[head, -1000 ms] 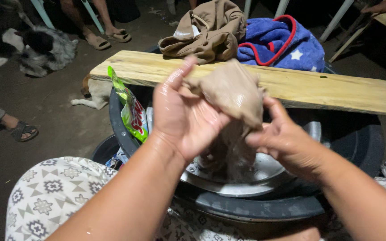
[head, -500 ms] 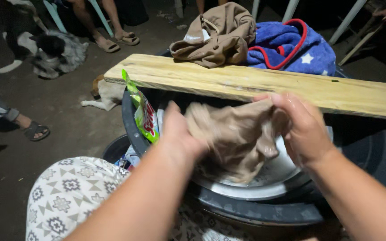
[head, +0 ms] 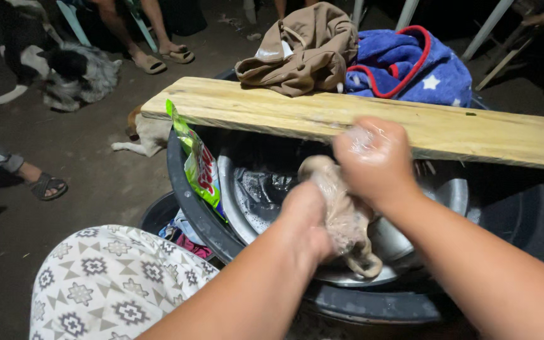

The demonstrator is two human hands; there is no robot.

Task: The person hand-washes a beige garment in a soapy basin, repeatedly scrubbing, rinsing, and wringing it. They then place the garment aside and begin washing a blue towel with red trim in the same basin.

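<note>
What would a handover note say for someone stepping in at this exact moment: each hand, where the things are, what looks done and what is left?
Left hand: closed on the wet beige cloth, low over the metal basin.
Right hand: soapy, closed on the upper part of the same cloth.
The basin sits inside a dark tub, with other wet laundry in it. A green sachet leans on the tub rim. A wooden plank lies across the tub; a tan garment and a blue blanket are piled behind it.
Done: cloth wetted and soaped.
Left: it looks mid-scrub; the pile behind appears dry.
</note>
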